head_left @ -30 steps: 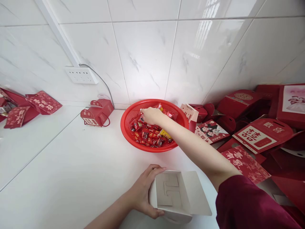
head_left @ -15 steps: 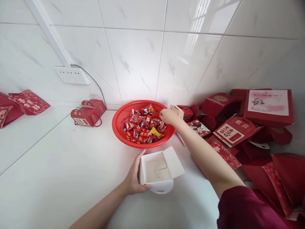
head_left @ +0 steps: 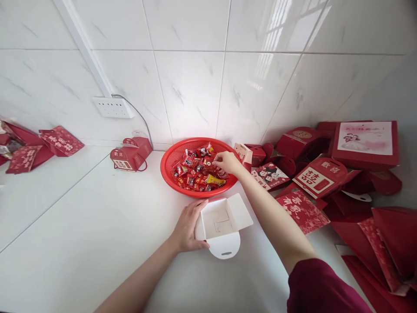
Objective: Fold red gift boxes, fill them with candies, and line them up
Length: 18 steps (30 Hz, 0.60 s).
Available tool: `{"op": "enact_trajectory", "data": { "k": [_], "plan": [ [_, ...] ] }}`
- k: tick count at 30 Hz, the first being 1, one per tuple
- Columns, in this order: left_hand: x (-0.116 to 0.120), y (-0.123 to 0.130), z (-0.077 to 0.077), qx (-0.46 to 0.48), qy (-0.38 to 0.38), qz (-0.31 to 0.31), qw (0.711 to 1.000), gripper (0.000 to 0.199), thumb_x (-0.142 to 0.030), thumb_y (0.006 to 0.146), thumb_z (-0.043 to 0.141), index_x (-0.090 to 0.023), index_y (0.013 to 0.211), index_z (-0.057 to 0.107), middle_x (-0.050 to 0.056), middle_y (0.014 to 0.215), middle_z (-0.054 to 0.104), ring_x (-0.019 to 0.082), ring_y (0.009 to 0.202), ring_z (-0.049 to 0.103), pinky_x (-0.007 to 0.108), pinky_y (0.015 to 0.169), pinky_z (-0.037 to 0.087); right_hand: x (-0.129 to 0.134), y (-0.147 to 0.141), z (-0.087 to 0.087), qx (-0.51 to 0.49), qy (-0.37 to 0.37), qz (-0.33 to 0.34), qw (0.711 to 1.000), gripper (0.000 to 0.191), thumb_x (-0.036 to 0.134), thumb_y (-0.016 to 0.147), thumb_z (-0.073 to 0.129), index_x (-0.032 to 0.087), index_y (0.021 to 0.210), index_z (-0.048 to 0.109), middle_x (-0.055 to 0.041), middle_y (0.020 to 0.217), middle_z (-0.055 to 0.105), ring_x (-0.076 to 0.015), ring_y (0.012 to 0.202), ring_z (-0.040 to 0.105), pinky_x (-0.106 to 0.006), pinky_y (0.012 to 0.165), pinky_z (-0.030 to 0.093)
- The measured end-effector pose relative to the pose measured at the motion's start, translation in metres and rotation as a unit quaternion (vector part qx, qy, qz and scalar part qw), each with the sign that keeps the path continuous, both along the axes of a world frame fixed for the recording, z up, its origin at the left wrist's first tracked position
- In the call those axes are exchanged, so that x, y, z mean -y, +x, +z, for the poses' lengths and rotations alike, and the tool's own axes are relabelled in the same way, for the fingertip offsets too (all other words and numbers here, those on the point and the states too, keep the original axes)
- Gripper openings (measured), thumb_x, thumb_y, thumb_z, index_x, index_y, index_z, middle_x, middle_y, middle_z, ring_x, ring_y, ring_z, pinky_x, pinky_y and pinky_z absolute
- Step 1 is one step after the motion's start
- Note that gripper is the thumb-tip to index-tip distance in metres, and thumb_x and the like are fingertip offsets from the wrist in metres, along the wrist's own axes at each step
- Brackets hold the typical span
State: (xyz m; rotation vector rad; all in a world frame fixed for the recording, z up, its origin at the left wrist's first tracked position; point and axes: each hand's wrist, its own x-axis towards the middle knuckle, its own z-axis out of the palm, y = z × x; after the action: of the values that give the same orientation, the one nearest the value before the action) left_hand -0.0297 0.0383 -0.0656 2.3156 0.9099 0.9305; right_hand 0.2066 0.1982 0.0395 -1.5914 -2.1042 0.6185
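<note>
In the head view my left hand [head_left: 189, 228] is closed on the left side of an open paper gift box [head_left: 219, 219], fingers behind and thumb at the near corner. Its inside is white with no sweets in it, and its flaps stand out to the right and towards me. Just beyond is a red plastic basket [head_left: 167, 176] full of wrapped sweets [head_left: 195, 169]. My right hand [head_left: 228, 163] reaches over the basket's right rim, fingertips pinched together at the sweets. Whatever lies between those fingertips is too small to make out.
Red folded gift boxes [head_left: 319, 176] are piled on the right, under my right forearm. A small red box with a cord handle [head_left: 130, 155] stands at the back left. More red boxes [head_left: 61, 141] lie far left. A socket strip [head_left: 113, 107] is on the tiled wall.
My right hand has shifted slightly left and its fingertips now show above the sweets. The box in my left hand has tilted, showing more of its near flap. The camera view has turned a little left.
</note>
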Motion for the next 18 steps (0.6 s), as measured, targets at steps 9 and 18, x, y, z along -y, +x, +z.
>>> {"op": "enact_trajectory", "data": {
  "k": [9,18],
  "plan": [
    [-0.035,-0.004,0.095,0.05,0.096,0.238,0.965,0.024,-0.036,0.097,0.048,-0.019,0.101,0.065,0.005,0.095,0.067,0.017,0.086,0.062,0.028,0.078,0.047,0.035,0.016,0.013,-0.136,0.0,-0.002,0.991,0.024,0.036,0.097,0.052,0.016,0.101,0.066,-0.0073,0.086,0.075,-0.0167,0.071,0.073,-0.027,0.066,0.06],
    [-0.083,0.014,0.088,-0.129,0.098,0.246,0.956,0.035,-0.045,0.095,0.048,-0.021,0.079,0.067,0.001,0.069,0.07,0.018,0.069,0.065,0.031,0.079,0.042,-0.055,0.002,0.019,0.0,-0.002,-0.078,0.997,0.037,0.034,0.097,0.057,0.016,0.129,0.055,-0.0113,0.131,0.057,-0.0249,0.114,0.059,-0.047,0.095,0.051]
  ]
}}
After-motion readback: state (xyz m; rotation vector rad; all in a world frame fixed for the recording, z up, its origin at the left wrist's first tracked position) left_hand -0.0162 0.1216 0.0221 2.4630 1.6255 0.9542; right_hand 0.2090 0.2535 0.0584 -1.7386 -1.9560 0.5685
